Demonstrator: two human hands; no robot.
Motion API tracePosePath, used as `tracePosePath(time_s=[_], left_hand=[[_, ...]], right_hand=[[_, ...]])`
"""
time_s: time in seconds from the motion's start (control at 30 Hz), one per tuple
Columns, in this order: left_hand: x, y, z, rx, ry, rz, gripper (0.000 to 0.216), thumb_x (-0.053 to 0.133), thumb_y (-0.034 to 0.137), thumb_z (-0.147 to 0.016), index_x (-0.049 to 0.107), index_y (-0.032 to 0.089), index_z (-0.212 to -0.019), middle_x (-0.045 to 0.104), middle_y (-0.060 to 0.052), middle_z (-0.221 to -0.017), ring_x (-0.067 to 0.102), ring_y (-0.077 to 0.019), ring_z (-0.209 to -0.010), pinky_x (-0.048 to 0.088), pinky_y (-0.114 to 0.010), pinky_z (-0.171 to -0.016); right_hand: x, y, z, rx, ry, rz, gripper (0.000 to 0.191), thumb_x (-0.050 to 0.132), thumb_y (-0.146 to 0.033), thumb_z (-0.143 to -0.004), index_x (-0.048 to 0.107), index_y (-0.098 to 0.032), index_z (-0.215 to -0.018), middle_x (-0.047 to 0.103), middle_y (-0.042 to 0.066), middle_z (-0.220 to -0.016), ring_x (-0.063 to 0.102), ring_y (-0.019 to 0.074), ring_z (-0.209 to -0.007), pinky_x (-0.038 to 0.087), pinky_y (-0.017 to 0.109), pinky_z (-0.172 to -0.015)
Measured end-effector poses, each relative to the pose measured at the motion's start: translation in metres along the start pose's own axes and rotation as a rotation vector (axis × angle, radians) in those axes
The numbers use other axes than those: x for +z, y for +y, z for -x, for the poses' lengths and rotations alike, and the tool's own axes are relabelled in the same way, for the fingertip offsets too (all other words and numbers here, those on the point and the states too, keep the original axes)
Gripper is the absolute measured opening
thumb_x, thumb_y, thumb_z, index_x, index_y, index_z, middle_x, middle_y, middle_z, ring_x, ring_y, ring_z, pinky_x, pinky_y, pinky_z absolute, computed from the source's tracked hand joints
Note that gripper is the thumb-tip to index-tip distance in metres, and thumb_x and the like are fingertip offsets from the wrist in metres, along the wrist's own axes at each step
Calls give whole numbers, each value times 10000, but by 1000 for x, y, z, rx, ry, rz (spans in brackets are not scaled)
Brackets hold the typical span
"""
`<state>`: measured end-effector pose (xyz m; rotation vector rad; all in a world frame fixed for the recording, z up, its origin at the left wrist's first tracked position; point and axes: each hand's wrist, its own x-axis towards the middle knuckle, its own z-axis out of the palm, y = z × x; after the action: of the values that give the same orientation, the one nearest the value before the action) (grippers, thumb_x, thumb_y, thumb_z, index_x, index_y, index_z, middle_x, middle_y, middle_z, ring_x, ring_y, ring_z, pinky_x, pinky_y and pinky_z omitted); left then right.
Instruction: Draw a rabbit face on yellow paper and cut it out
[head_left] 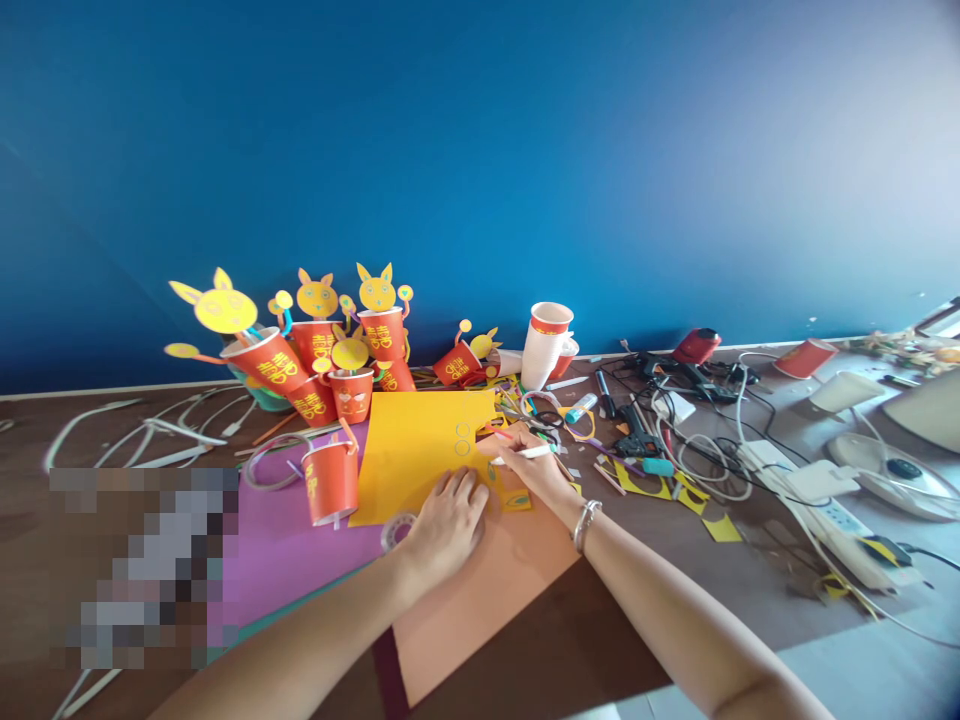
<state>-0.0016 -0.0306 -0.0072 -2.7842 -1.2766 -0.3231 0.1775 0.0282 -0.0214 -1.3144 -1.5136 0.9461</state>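
My left hand (450, 515) lies with its fingers stretched flat, pressing on the lower right part of a yellow paper sheet (409, 440) and the orange sheet (465, 620) below it. My right hand (525, 462), with a silver bracelet (586, 526) at the wrist, is closed around a white pen (529, 453). It hovers at or on the right edge of the yellow sheet; contact of the tip cannot be made out. Small drawn circles (462, 440) show on the yellow sheet. A yellow scrap with leaf shapes (514, 499) lies beneath my right hand.
Red paper cups (332, 482) with yellow animal heads stand on the left. A tall white cup stack (547, 345) is by the blue wall. Yellow scraps (641, 480), a black glue gun (637, 432), cables and a white power strip (832, 515) clutter the right. A tape roll (397, 532) lies beside my left hand.
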Motion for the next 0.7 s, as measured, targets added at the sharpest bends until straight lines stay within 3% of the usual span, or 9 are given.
tracePosePath(time_s=[0.13, 0.33, 0.5, 0.7], left_hand=[[0, 0, 0, -12, -1, 25, 238, 455, 100, -823, 542, 151, -1039, 564, -157, -1175, 519, -281, -1127, 404, -459, -978], [1, -1, 0, -1, 3, 1, 253, 452, 109, -828, 540, 144, -1062, 566, -159, -1175, 516, -283, -1133, 401, -451, -982], [-1, 0, 0, -2, -12, -29, 256, 442, 102, -825, 546, 136, -1057, 570, -155, -1168, 517, -286, -1130, 405, -439, -979], [-1, 0, 0, 3, -12, -17, 265, 458, 102, -821, 545, 122, -1071, 566, -171, -1177, 517, -289, -1131, 402, -447, -983]], right_hand=[[1, -3, 1, 54, -35, -62, 274, 533, -394, -782, 426, -206, -613, 463, -41, -549, 426, 109, -509, 343, 236, -485], [1, 2, 1, -21, 13, -38, 252, 596, -374, -732, 438, -202, -636, 458, -51, -595, 421, 103, -558, 373, 226, -527], [2, 3, 1, 54, -3, -83, 293, 547, -403, -774, 424, -197, -606, 440, -44, -545, 416, 96, -507, 339, 221, -475], [0, 1, 3, -29, 17, -30, 221, 589, -317, -708, 428, -201, -612, 450, -45, -599, 432, 107, -578, 415, 226, -541]])
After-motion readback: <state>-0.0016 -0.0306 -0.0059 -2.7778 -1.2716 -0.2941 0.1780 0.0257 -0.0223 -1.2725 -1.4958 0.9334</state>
